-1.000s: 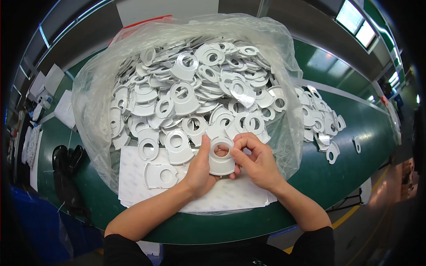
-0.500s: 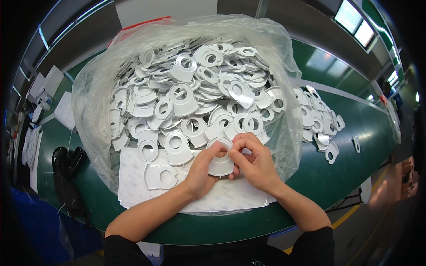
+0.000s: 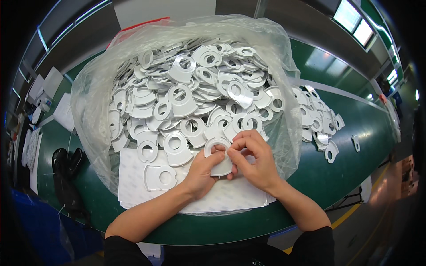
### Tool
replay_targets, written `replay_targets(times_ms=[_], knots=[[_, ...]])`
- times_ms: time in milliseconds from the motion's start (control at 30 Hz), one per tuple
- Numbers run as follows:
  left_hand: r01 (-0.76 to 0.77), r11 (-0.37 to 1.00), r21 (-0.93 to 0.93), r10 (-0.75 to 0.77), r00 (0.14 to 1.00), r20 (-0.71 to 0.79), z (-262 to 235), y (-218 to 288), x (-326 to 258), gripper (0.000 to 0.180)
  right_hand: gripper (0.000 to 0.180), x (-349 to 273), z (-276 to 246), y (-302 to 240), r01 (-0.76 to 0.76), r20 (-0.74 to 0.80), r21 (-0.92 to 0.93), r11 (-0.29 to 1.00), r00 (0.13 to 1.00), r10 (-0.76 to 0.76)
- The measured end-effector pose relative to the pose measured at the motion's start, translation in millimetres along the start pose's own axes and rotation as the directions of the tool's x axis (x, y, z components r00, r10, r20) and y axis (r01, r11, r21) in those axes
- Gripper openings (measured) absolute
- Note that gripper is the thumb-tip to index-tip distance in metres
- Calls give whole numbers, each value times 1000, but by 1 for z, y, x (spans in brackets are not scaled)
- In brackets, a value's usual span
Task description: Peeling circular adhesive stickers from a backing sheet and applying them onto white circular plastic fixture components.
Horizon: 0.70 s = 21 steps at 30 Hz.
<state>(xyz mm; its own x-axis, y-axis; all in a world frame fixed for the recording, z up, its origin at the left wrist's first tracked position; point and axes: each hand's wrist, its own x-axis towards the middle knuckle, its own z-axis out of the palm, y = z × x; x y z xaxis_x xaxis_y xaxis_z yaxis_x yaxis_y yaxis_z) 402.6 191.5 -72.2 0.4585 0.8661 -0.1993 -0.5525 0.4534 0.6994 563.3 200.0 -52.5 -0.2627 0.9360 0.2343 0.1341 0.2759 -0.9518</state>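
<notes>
Two hands meet at the centre of the view over one white ring-shaped plastic piece (image 3: 218, 156), a flat part with a round hole. The left hand (image 3: 202, 175) comes in from 7 o'clock and pinches the piece's lower edge between thumb and fingers, closed on it; the right hand (image 3: 254, 160) comes in from 5 o'clock, its fingertips (image 3: 234, 146) pressed together on the upper right rim of the ring, apparently picking at its surface or at a thin layer there, though the contact is too small to make out. Compared with a second ago, both hands sit in nearly the same place and the piece has only turned slightly in the grip, so the fine work on this single part appears to be going on rather than finished. The piece hovers just above a stack of white backing sheets (image 3: 239, 195) at 6 o'clock, where another ring piece (image 3: 160, 176) lies flat at 8 o'clock from the hands. Directly behind, from 9 to 1 o'clock, a large clear plastic bag (image 3: 91, 115) gapes open, heaped with a pile of identical white pieces (image 3: 186, 97). At 3 o'clock, outside the bag, a smaller heap of the same pieces (image 3: 317, 119) rests on the green table (image 3: 355, 173). A black object (image 3: 66, 173) lies at 9 o'clock near the table's edge.
</notes>
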Motion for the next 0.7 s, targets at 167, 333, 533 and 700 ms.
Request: replay_targets(times_ms=[167,333,533,700], knots=[[-2,1000,12,2,1000,29,0,0,1,21,11,3,-5,10,297,-59,-385,874,937,-344],[27,996,89,-31,999,44,1,0,0,26,16,3,-5,-4,-272,8,260,926,960,280],[11,980,201,-33,994,107,2,-3,0,33,18,5,-9,-17,-363,24,273,891,929,371],[15,976,216,-44,991,129,4,-4,-1,43,15,5,-8,-12,-337,-25,189,922,937,348]])
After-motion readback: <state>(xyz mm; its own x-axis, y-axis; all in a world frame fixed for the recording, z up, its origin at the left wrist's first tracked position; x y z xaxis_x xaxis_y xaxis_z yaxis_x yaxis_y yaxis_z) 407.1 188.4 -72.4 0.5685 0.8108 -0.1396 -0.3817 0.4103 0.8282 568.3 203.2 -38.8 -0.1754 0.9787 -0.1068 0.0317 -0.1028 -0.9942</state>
